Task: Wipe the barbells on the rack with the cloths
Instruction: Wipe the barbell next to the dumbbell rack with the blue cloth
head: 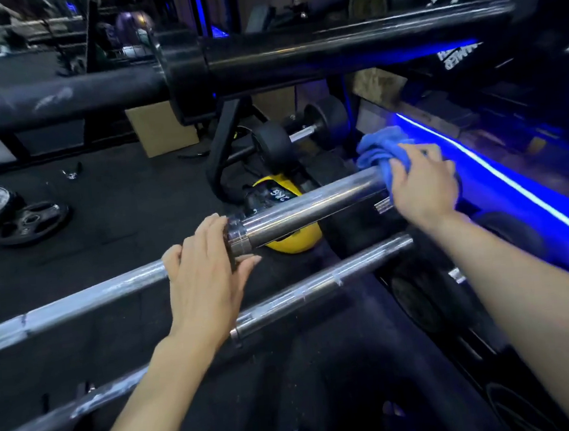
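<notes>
Dark rubber flooring [114,250] is stretching under a gym rack lit by a blue light strip [500,179] at three o'clock. From the head view, a chrome barbell [309,204] is lying across the middle, its sleeve pointing toward two o'clock. The left hand [206,277] is resting on the collar with fingers curled over it, steadying it. The right hand [423,182] is gripping a blue cloth [379,152] around the sleeve's far end. A black barbell [330,44] is crossing at twelve o'clock. A second chrome bar [316,281] is lying just below. A yellow kettlebell [296,245] is sitting beneath the sleeve, weight plates [32,222] at nine o'clock.
</notes>
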